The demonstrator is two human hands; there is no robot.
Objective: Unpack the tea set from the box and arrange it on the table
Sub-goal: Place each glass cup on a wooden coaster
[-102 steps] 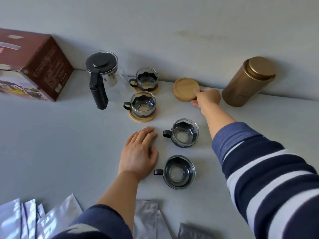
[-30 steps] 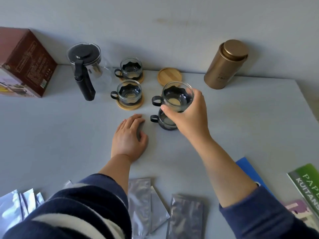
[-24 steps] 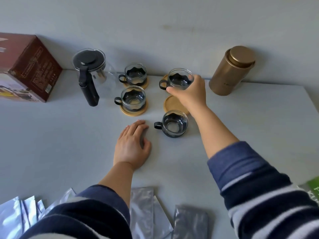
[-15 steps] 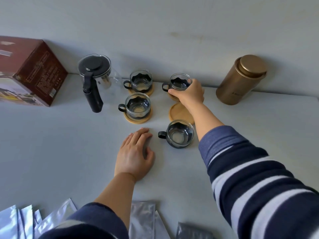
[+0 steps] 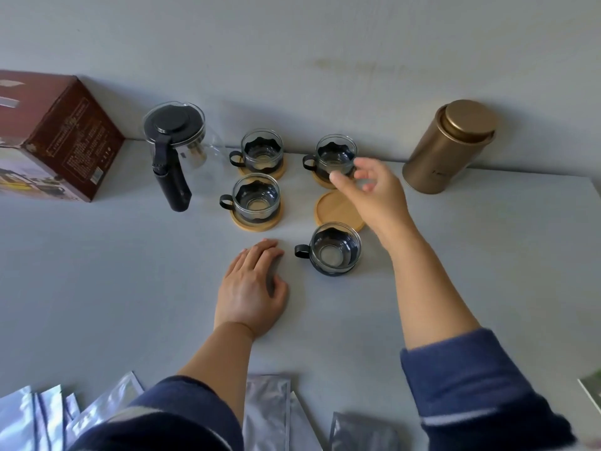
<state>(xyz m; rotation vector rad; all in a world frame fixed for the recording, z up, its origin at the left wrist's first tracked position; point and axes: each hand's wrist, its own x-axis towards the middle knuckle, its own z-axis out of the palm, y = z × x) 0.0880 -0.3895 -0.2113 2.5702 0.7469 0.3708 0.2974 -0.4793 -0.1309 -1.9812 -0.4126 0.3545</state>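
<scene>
**One cup left without a coaster as tea set is laid out**

Three glass cups are seen seated on wooden coasters beside the glass teapot (image 5: pixel 175 148) at the far side of the table (image 5: pixel 97 271): the far left cup (image 5: pixel 262 150), the near left cup (image 5: pixel 256 197) and the far right cup (image 5: pixel 336 155). A fourth cup (image 5: pixel 335 248) stands on the bare table, just in front of the empty coaster (image 5: pixel 338 210). The brown box (image 5: pixel 55 138) is set at the far left.

The right hand (image 5: pixel 374 193) is held above the empty coaster, just beside the far right cup, fingers loosely spread and nothing grasped. The left hand (image 5: pixel 252 288) is laid flat on the table, palm down, fingers relaxed, near the fourth cup's handle.

The remaining step is judged to be the seating of the fourth cup. It would best be gripped by the rim or body, lifted straight up, centred over the coaster and lowered gently, with its handle turned left to match the others. The glass should be kept from knocking against its neighbour.

A gold canister (image 5: pixel 448 148) stands at the far right; silver foil packets (image 5: pixel 266 415) lie along the near edge.
</scene>
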